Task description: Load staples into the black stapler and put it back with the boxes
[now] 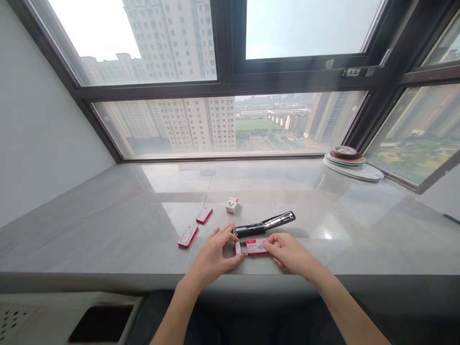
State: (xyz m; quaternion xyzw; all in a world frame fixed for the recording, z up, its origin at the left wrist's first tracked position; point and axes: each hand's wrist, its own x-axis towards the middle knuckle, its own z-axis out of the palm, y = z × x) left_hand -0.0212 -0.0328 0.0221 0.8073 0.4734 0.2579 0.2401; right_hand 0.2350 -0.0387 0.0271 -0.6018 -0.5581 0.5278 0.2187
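Left grip [214, 254] is curled into a wide C, thumb and fingertips spread only as far as the short side of the box [256, 246], and it has the white end [237, 248] between them; right grip [289, 251] is pinched close, thumb over the label, on the opposite end. So there's my box, near the front edge of the bench [108, 239], resting or just lifted, I can't tell which, with a greyish gap between white end and label. Looks to me like a tray partly out of its sleeve; what's inside is too small to make out. Doing this well, I'd say, means a straight line: both ends level, pull along the length, no twist, or the card could bind. Light on that right thumb too, since a hard squeeze would clamp the sleeve onto the tray. Short, even pulls, label face up, so nothing loose spills. And watch those left fingertips! They're right by the near end of the stapler [250, 230], which lies hinged wide just behind; a jerk could knock it. The two flat boxes [188, 236] off to the left are well out of the way.
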